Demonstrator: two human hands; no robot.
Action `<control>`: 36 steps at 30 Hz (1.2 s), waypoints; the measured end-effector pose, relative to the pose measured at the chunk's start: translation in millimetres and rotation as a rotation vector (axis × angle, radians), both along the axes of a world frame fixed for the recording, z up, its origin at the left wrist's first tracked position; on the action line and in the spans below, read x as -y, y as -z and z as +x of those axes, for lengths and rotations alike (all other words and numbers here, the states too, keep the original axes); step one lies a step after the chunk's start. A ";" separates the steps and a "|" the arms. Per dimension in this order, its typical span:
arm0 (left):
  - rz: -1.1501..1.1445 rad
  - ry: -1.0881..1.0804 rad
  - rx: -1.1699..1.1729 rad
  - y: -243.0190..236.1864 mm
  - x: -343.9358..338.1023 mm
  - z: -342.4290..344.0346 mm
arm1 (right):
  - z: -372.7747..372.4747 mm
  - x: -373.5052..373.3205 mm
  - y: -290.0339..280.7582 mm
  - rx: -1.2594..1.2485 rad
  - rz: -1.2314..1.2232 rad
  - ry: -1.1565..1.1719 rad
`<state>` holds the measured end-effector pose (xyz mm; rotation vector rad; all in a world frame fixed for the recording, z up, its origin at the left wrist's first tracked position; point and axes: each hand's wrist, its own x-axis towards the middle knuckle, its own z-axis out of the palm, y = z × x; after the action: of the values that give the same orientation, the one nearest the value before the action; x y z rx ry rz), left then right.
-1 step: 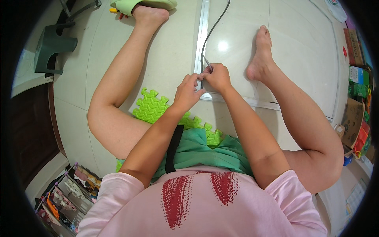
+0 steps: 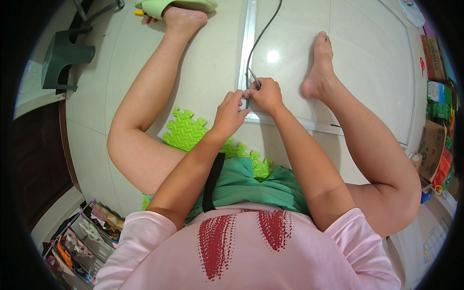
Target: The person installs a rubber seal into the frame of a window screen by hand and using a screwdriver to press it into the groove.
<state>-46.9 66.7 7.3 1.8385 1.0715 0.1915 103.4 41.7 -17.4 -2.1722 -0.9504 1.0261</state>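
A white-framed screen panel [image 2: 247,43] lies flat on the floor between my legs. A thin dark cord [image 2: 261,32] runs along its left side and curves away at the far end. My left hand [image 2: 229,112] is at the frame's near left corner, fingers bent and closed on the cord's near end. Right beside it, my right hand [image 2: 267,95] is closed round a slim grey metal tool [image 2: 254,76]. The tool's tip points up and left to the cord on the frame. Its other end is hidden in my fist, so its exact kind cannot be seen.
A bright green foam mat [image 2: 186,133] lies under my left thigh. A dark green stool [image 2: 67,58] stands at the far left, a clothes rack [image 2: 87,232] at the near left. Boxes [image 2: 432,145] line the right side. An orange-handled thing [image 2: 140,13] lies by my green slipper [image 2: 203,6].
My left thumb has shifted very slightly to the left beside the cord. My right hand and the tool stay where they were.
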 end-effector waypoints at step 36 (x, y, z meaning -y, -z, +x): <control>0.118 -0.009 -0.009 12.8 8.3 2.4 | 10.5 11.7 2.0 -0.566 0.047 0.143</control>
<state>-44.5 58.3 -5.5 1.9419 1.0954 0.2570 113.9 30.0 -19.4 -1.7289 -0.5384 1.4201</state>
